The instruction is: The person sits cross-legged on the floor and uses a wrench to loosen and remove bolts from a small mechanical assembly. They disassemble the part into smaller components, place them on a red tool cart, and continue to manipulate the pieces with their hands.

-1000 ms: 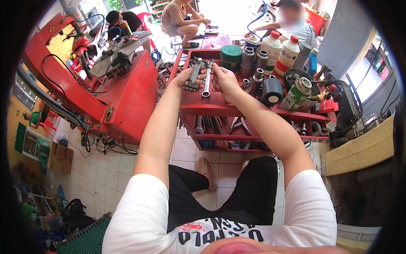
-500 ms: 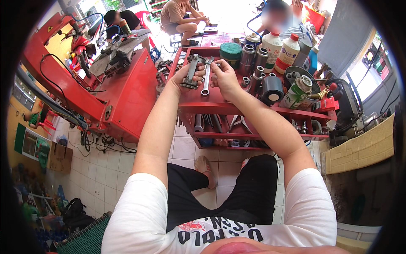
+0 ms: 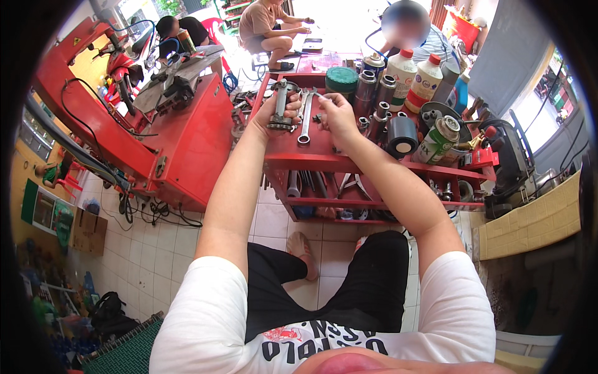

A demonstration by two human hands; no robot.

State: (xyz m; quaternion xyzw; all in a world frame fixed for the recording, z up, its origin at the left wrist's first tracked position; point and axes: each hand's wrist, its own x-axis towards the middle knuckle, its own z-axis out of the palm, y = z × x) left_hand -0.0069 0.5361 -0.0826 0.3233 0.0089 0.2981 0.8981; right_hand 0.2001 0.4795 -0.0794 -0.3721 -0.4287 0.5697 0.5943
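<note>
Fingers of left hand (image 3: pixel 278 111) curled tight round a grey metal part (image 3: pixel 280 107), a short shaft with a wider toothed base, gripped about mid-length. Long axis of part near upright, slim end pointing away from body, wide base toward wrist. Fingers of right hand (image 3: pixel 337 114) drawn narrow, thumb and forefinger pinched at a small item too small to identify; tips level with upper end of part and a little to its right. Part therefore to the left of right fingertips, near but apart, with the combination wrench (image 3: pixel 305 118) lying between the two hands. Wrench flat on top shelf of red tool cart (image 3: pixel 324 163), long axis running away from body, roughly parallel to held part; right hand slightly nearer to it than left. Both forearms extended from lower edge, hands above rear half of shelf.

Farther out on same shelf: black tape roll (image 3: pixel 402 136), spray can (image 3: pixel 436 140) lying tilted, row of metal sockets (image 3: pixel 374 100), green round tin (image 3: pixel 341 80), two white bottles with red caps (image 3: pixel 414 80). Lower shelf with pliers and more wrenches. To the left, red workbench (image 3: pixel 187 146) bearing machine parts and cables. Beyond cart, other people seated on floor.
</note>
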